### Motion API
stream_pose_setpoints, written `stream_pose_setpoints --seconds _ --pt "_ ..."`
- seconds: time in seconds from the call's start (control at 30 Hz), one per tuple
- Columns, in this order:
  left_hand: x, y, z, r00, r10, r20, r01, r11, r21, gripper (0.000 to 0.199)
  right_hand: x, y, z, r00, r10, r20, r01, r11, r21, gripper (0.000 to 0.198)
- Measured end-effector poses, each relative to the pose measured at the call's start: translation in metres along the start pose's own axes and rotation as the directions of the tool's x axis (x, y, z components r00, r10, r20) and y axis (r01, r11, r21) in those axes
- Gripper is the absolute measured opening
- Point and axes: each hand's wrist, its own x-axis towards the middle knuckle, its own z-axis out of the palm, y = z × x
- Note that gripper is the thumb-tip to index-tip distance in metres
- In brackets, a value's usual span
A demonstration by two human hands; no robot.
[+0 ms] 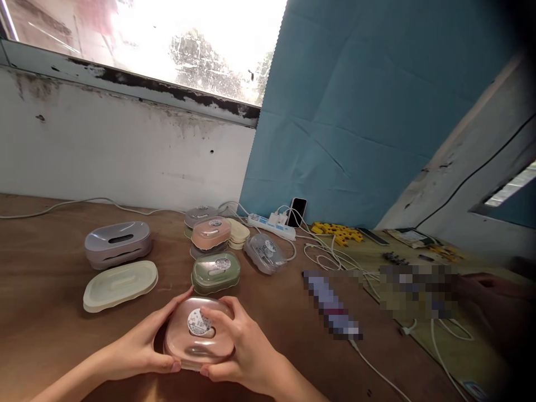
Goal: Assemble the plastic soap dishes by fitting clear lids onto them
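**Pink oval box [180, 326] gripped from both sides at a brown worktop [272, 352]**

A person's left hand [136, 346] and right hand [253, 346] close around the lidded plastic box, front and center near the worktop's lower edge; whether its base touches the surface cannot be told. The left thumb presses the front corner while the fingers curve along the far left side. The right thumb sits at the front edge, its index finger laid across the lid onto a round white label [195, 322] beside a small slot.

Just beyond stands a green oval box [216, 272] of similar shape. Behind it, a peach-pink box [210, 233] rests on a grey one, near a small stack of cream pieces [238, 233]; to their right, a grey box [264, 254] sits at an angle. At left, a cream oval tray [120, 286] lies in front of a taller lavender-grey box [119, 254] with a slotted top.

Along the back, a white power strip [272, 226] carries plugs and pale cables, with a smartphone [297, 212] propped upright behind. Yellow plastic pieces [337, 232] lie farther right, below a blue cloth [355, 111] hung beside a bright window [209, 56]. At far right, another person's hand [477, 287] shows in shadow; whatever it handles is blurred, its finger state unreadable.
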Motion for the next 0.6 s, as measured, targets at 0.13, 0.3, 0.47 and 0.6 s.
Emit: stream_pose_setpoints --seconds 0.13,0.3,0.47,0.6 --pt "-0.001 -0.001 0.003 1.0 -0.006 -0.031 0.006 1.0 -0.024 0.105 0.003 -0.01 -0.004 0.999 0.032 0.017 -0.031 0.997 -0.076 0.09" --pt "0.0 -0.005 0.007 0.996 -0.061 -0.066 0.059 0.998 -0.02 0.106 0.008 -0.012 -0.014 0.996 0.014 0.09 -0.005 0.995 -0.1 0.085" --pt "0.001 -0.005 0.009 0.994 -0.07 -0.084 0.071 0.997 0.009 0.096 0.008 0.0 -0.008 0.996 -0.048 0.074 0.052 0.997 -0.051 0.09" --pt "0.001 -0.002 0.008 0.995 -0.079 -0.066 0.084 0.993 0.079 0.096 0.007 0.006 -0.002 0.991 -0.099 0.085 0.102 0.994 -0.039 0.097"
